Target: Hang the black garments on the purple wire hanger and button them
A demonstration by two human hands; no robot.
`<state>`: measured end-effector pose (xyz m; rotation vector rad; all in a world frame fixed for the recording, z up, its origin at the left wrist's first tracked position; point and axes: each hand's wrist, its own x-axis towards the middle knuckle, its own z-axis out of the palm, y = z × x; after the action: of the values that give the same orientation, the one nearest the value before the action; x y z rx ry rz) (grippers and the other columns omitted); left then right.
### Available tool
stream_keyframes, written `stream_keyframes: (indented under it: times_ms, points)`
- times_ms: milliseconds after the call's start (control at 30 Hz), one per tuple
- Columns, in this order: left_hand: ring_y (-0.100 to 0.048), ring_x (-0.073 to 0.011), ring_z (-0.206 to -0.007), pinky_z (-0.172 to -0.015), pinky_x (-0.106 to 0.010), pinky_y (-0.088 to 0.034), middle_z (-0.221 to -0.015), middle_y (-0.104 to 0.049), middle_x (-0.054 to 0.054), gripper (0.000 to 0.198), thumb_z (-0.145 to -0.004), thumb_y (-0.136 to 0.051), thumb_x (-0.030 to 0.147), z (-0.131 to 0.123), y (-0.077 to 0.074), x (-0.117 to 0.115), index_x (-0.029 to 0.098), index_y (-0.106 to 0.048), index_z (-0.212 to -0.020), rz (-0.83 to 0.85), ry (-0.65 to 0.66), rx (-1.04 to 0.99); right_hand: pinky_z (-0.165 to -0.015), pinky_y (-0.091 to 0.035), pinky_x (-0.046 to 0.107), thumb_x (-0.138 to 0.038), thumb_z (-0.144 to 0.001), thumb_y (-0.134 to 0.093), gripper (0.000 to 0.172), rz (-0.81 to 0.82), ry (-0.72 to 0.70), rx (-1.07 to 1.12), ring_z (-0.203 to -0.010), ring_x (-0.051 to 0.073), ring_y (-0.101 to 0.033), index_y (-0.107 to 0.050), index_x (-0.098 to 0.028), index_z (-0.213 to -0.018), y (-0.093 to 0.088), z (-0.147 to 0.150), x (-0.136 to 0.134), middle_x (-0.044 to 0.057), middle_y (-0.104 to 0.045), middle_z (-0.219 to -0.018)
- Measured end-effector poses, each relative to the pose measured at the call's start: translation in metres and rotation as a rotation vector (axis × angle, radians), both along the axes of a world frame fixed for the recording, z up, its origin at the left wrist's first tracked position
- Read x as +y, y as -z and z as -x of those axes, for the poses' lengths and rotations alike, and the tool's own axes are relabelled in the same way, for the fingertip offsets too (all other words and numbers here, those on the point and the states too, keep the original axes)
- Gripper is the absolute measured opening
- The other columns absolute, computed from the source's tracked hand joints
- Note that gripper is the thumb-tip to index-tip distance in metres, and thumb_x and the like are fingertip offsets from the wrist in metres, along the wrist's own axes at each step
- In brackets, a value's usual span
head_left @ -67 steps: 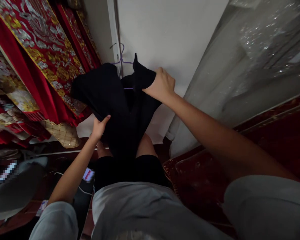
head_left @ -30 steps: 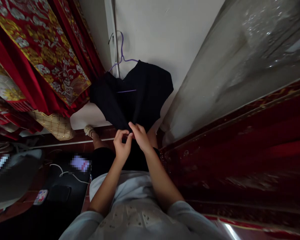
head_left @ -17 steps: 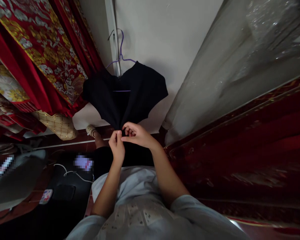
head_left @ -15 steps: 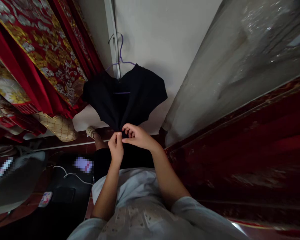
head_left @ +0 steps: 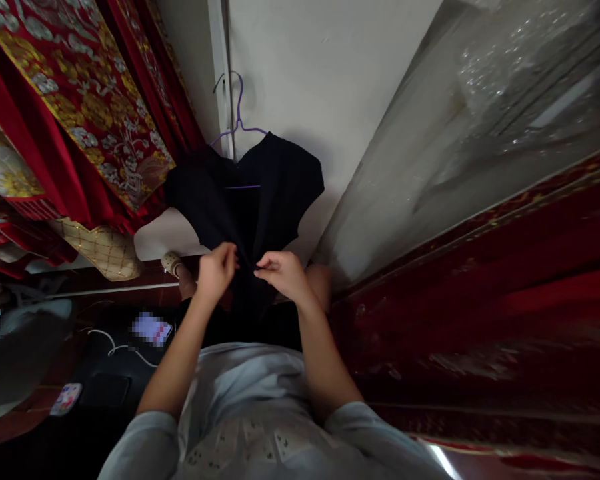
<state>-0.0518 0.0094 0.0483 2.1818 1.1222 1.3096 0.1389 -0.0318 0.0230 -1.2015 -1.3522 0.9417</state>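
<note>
A dark, short-sleeved garment [head_left: 290, 187] hangs open at the front on a purple hanger [head_left: 241, 100] hooked at a pale upright strip on the wall. My left hand [head_left: 217, 272] is closed at the garment's left front edge, fingers curled and partly hidden. With thumb and fingers pinched together, my right hand [head_left: 283, 273] grips the opposite front edge. A small gap separates the two hands, and the lower cloth falls between them over my lap. Any button or fastener there is too dark to make out.
Red embroidered garments [head_left: 105, 107] hang close on the left. A black surface [head_left: 145, 373] at lower left bears a phone [head_left: 151, 329] and a white cable [head_left: 111, 343]. Plastic-covered material [head_left: 405, 140] and dark red cloth [head_left: 480, 320] rise along the right.
My hands, close together at the garment's front before, have moved apart. The left has shifted left and up, the right slightly right. The garment's lower front now hangs looser.
</note>
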Motion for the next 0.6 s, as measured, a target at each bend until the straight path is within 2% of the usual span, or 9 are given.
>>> stream_keyframes:
  times_ms: [67, 100, 167, 233, 300, 333, 400, 467, 600]
  points:
    - [-0.069, -0.0122, -0.06, -0.06, -0.022, -0.049, -0.071, -0.069, 0.001, 0.016, -0.103, -0.052, 0.019, 0.007, -0.02, 0.016, 0.017, -0.065, -0.092, -0.041, -0.085, -0.013, -0.053, -0.043, 0.026, -0.036, -0.061, -0.077, 0.022, 0.054, 0.001, 0.047, -0.059, 0.016, -0.057, -0.069, -0.017, -0.069, 0.003, -0.003, -0.003, 0.003, -0.065, -0.065]
    - [-0.069, -0.0118, -0.06, -0.061, -0.022, -0.049, -0.071, -0.068, 0.001, 0.017, -0.104, -0.053, 0.02, 0.01, -0.03, 0.022, 0.017, -0.065, -0.092, -0.041, -0.077, -0.005, -0.052, -0.043, 0.026, -0.038, -0.061, -0.078, 0.024, 0.081, 0.011, 0.08, -0.059, 0.016, -0.058, -0.069, -0.017, -0.07, 0.004, -0.004, -0.004, 0.003, -0.065, -0.065]
    - [-0.069, -0.0118, -0.062, -0.063, -0.023, -0.051, -0.074, -0.07, 0.001, 0.019, -0.105, -0.054, 0.023, 0.012, -0.045, 0.023, 0.016, -0.067, -0.093, -0.016, 0.021, 0.029, -0.051, -0.044, 0.027, -0.042, -0.062, -0.08, 0.029, 0.107, 0.047, 0.137, -0.059, 0.017, -0.059, -0.07, -0.017, -0.073, 0.006, -0.004, -0.007, 0.004, -0.066, -0.066]
    - [-0.071, -0.0139, -0.071, -0.069, -0.024, -0.054, -0.083, -0.073, -0.001, 0.016, -0.104, -0.058, 0.023, 0.007, -0.048, 0.012, 0.016, -0.07, -0.096, 0.009, 0.184, 0.075, -0.053, -0.045, 0.027, -0.044, -0.064, -0.081, 0.031, 0.077, 0.066, 0.154, -0.06, 0.017, -0.06, -0.071, -0.017, -0.075, 0.006, -0.003, -0.008, 0.004, -0.067, -0.069]
    - [-0.072, -0.0164, -0.082, -0.076, -0.026, -0.055, -0.093, -0.074, -0.004, 0.01, -0.1, -0.063, 0.019, -0.005, -0.04, -0.005, 0.017, -0.073, -0.102, 0.034, 0.333, 0.108, -0.057, -0.045, 0.027, -0.042, -0.068, -0.08, 0.028, 0.005, 0.063, 0.139, -0.062, 0.015, -0.06, -0.07, -0.017, -0.075, 0.006, -0.001, -0.008, 0.003, -0.068, -0.07]
    - [-0.071, -0.0171, -0.086, -0.079, -0.027, -0.056, -0.095, -0.074, -0.005, 0.011, -0.098, -0.065, 0.017, -0.012, -0.032, -0.014, 0.017, -0.074, -0.105, 0.044, 0.363, 0.104, -0.058, -0.044, 0.026, -0.041, -0.07, -0.079, 0.026, -0.031, 0.058, 0.129, -0.062, 0.015, -0.059, -0.07, -0.017, -0.074, 0.006, -0.001, -0.008, 0.003, -0.067, -0.07]
    - [-0.069, -0.0173, -0.087, -0.082, -0.029, -0.056, -0.097, -0.072, -0.006, 0.016, -0.098, -0.066, 0.017, -0.024, -0.014, -0.028, 0.018, -0.074, -0.111, 0.067, 0.34, 0.053, -0.06, -0.043, 0.026, -0.038, -0.072, -0.076, 0.023, -0.074, 0.051, 0.111, -0.063, 0.014, -0.059, -0.069, -0.017, -0.074, 0.006, -0.002, -0.008, 0.002, -0.067, -0.07]
    - [-0.068, -0.0173, -0.088, -0.082, -0.029, -0.056, -0.099, -0.07, -0.007, 0.019, -0.1, -0.065, 0.02, -0.032, 0.002, -0.035, 0.018, -0.074, -0.117, 0.09, 0.263, -0.033, -0.061, -0.044, 0.027, -0.037, -0.073, -0.073, 0.021, -0.076, 0.063, 0.097, -0.064, 0.015, -0.06, -0.069, -0.017, -0.076, 0.008, -0.003, -0.008, 0.002, -0.067, -0.07]
    - [-0.068, -0.0176, -0.09, -0.083, -0.03, -0.056, -0.101, -0.07, -0.007, 0.02, -0.1, -0.065, 0.019, -0.036, 0.016, -0.036, 0.019, -0.074, -0.117, 0.106, 0.223, -0.104, -0.06, -0.044, 0.026, -0.034, -0.07, -0.071, 0.018, -0.044, 0.062, 0.095, -0.063, 0.013, -0.058, -0.066, -0.018, -0.078, 0.008, -0.005, -0.01, 0.0, -0.063, -0.07]
